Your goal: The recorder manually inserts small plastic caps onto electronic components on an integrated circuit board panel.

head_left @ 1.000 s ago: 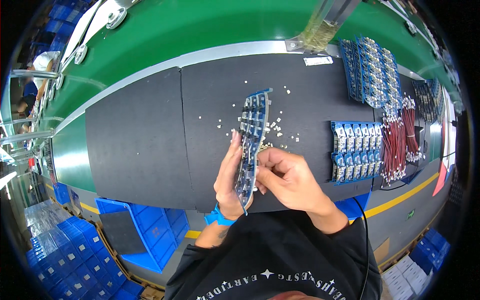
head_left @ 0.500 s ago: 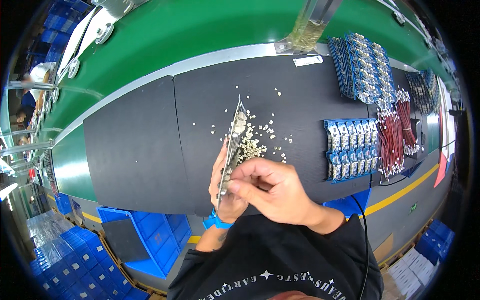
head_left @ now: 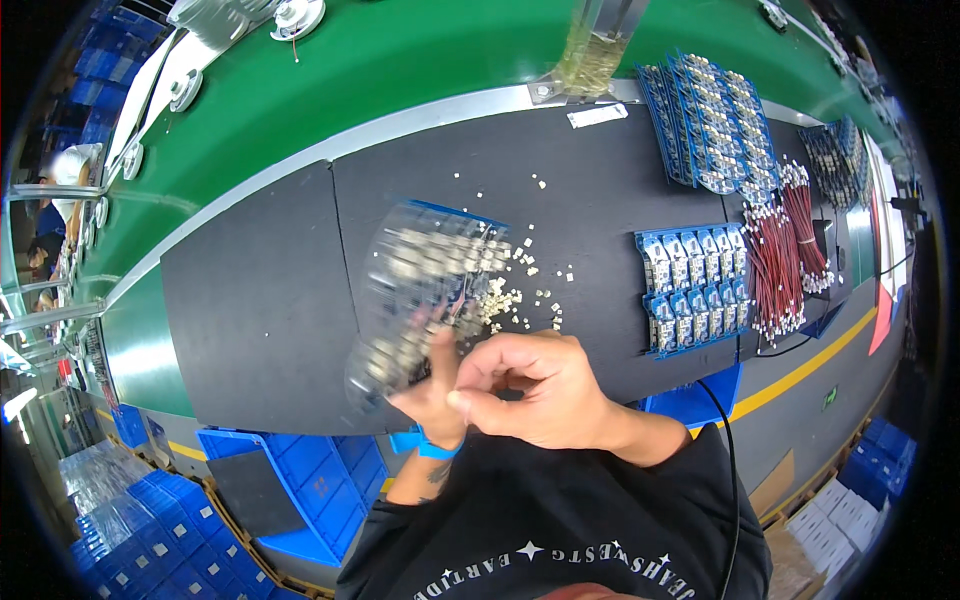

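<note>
My left hand (head_left: 432, 395), with a blue band (head_left: 425, 443) at the wrist, grips the lower edge of a circuit board panel (head_left: 440, 255). The panel is tilted, smeared by motion, and carries rows of cream parts. Beside it, my right hand (head_left: 550, 390) is closed, thumb and forefinger pressed together close to the left fingers. Whatever is in that pinch is too small to make out. A loose heap of small cream connectors (head_left: 497, 303) lies on the black mat (head_left: 270, 290), partly behind the panel, with several strays around it.
To the right lies another circuit board panel (head_left: 692, 290), next to bundled red wires (head_left: 772, 270) with white ends. Stacked blue panels (head_left: 715, 120) stand at the back right. A metal post (head_left: 595, 50) rises by the green conveyor (head_left: 420, 60). Blue crates (head_left: 320, 485) sit below the table edge.
The panel has swung from edge-on to showing its broad face, leaning left. My right hand has come off the panel and stays pinched beside it. The view has shifted slightly.
</note>
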Motion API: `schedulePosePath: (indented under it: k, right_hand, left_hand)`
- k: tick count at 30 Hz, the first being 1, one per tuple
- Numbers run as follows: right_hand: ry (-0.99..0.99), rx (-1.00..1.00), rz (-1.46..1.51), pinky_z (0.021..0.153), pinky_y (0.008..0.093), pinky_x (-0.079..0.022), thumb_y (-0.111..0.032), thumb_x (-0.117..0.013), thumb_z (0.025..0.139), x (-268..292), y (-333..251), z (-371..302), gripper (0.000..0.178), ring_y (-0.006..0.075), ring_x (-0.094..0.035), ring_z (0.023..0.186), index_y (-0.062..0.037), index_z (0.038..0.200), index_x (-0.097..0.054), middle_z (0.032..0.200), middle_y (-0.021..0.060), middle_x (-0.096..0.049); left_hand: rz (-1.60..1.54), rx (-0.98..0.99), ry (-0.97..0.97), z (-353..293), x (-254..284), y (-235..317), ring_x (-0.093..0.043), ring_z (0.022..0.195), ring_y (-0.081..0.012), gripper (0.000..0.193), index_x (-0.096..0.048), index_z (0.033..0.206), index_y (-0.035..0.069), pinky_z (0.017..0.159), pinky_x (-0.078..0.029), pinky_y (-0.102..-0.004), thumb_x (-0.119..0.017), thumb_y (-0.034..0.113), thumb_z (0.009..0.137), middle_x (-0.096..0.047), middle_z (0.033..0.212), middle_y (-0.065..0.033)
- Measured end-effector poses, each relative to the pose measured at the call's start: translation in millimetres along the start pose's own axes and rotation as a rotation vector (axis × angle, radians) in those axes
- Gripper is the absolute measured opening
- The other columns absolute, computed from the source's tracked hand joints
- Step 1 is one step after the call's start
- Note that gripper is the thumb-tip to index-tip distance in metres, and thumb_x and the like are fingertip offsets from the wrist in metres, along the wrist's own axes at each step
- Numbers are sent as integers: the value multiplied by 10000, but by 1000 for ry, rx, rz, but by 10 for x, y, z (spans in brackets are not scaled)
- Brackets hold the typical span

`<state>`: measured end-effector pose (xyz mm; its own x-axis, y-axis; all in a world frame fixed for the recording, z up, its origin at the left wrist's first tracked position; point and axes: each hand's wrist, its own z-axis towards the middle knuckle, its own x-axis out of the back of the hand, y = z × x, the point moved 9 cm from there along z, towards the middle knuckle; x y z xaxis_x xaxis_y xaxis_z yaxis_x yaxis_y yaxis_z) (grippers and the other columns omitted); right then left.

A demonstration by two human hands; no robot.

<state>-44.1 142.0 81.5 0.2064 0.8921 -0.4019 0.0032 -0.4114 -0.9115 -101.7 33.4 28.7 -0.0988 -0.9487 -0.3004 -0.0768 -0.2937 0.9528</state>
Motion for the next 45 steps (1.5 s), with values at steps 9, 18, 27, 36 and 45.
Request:
schedulePosePath:
  k: [9,18,27,36,45]
  right_hand:
    - [375,-65,-276,615,201,-492,-12,-684,780,774,420,8,132,61,-579,685,12,885,-608,788,42,-633]
    - [452,13,-34,644,189,-490,-6,-671,794,844,446,163,211,73,-577,729,22,963,-548,842,61,-607]
    - [451,38,-99,645,187,-490,9,-662,792,893,431,204,211,75,-588,713,28,973,-557,817,63,-617]
    - [431,58,-35,667,193,-494,18,-652,796,754,376,213,189,88,-602,743,33,963,-565,834,70,-622]
    - [411,54,-74,680,196,-493,8,-650,802,723,375,255,183,83,-600,755,29,963,-565,834,68,-627]
  left_hand:
    - [-25,-94,23,-25,198,84,-580,969,-310,324,-405,1190,-33,806,-527,-478,-504,49,893,-544,1095,-214]
    - [201,-189,-96,-205,233,98,-545,1045,-327,359,-408,1184,-42,876,-472,-517,-527,-44,845,-501,1151,-215]
    - [277,-212,-152,-235,211,149,-582,989,-296,311,-469,1112,-84,881,-465,-440,-575,-43,824,-557,1092,-195]
    - [569,-287,-133,-224,149,273,-641,747,-168,250,-589,991,-85,674,-494,-261,-675,-18,766,-663,866,-153]
    - [510,-329,-142,-188,20,365,-671,707,-233,175,-614,917,-95,650,-504,-273,-655,-46,755,-663,807,-193]
